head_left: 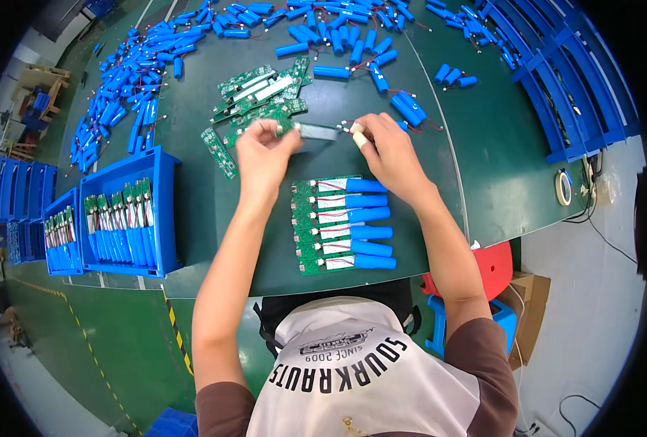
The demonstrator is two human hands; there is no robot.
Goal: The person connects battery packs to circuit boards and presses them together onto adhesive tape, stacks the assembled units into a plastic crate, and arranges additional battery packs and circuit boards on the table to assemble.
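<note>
My left hand is closed on a green circuit board with a pale strip, smeared by motion. Facing it, my right hand, with pale covers on some fingertips, pinches a thin wire lead with small white connectors. The lead and the board are apart. Whatever the lead joins is hidden by the right hand. Below both hands lies a row of assembled boards, each with a blue cylindrical battery at its right end and red wires. Loose green circuit boards are piled beyond my left hand.
Many loose blue batteries cover the far left and back of the green table. A blue bin of assembled boards stands at the left. Blue racks and a tape roll are at the right; a red stool stands below.
</note>
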